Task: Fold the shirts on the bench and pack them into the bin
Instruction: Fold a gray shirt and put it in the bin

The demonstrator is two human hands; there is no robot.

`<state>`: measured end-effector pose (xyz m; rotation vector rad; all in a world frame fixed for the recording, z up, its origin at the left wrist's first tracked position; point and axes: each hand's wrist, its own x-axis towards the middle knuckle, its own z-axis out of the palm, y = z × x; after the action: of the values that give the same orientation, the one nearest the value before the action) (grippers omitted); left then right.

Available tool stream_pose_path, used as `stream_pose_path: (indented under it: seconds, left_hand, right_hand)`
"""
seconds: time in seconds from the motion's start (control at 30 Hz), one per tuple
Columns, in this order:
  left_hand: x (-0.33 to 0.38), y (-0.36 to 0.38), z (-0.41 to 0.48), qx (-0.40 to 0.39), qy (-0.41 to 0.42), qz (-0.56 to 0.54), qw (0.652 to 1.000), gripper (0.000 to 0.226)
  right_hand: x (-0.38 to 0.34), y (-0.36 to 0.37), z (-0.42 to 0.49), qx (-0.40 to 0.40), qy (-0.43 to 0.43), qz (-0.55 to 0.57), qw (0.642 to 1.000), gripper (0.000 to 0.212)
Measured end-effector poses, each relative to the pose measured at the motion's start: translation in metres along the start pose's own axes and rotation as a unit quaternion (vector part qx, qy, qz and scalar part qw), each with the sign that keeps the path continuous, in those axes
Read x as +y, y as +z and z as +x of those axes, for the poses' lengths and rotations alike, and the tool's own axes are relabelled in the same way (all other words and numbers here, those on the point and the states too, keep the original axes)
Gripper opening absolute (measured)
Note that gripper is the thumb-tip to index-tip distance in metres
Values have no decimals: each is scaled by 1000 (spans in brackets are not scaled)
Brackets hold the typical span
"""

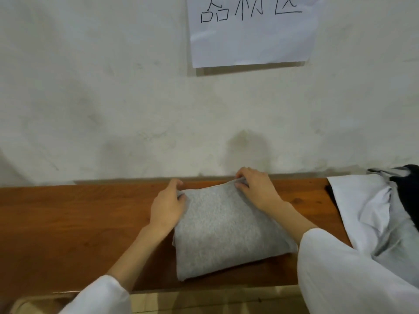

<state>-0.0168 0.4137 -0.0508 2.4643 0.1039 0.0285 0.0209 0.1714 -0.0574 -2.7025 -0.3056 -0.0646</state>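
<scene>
Wooden bench (68,223), grey shirt (226,234) folded near-square, skewed, far corners pinched

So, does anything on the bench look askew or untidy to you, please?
Only mildly: the folded grey shirt lies slightly skewed to the bench edge, and white and dark garments sit crumpled at the right end.
</scene>
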Motion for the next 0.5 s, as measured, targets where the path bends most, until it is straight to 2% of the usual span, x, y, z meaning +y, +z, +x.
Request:
stream_pose_path:
  seconds: [0.07,0.17,0.23,0.33,0.4,0.5]
  left_hand:
    - [0,6,-3,22,-17,15,1000,34]
    - [5,14,-14,81,39,148,985,47]
    - [17,21,-30,73,114,148,980,48]
    - [27,44,-56,-52,194,187,961,66]
    - [19,61,-63,-81,181,242,950,73]
    - [14,68,-66,-72,144,266,950,72]
  right_hand:
    - [1,11,-7,26,7,-16,1000,30]
    - [-8,12,-34,138,-15,-9,990,33]
    - [-19,9,-58,99,-5,-18,995,50]
    - [-29,17,-85,-17,-14,-82,996,88]
    - [-26,27,-91,-52,0,-97,994,103]
    - [-25,36,-91,-64,19,-111,992,105]
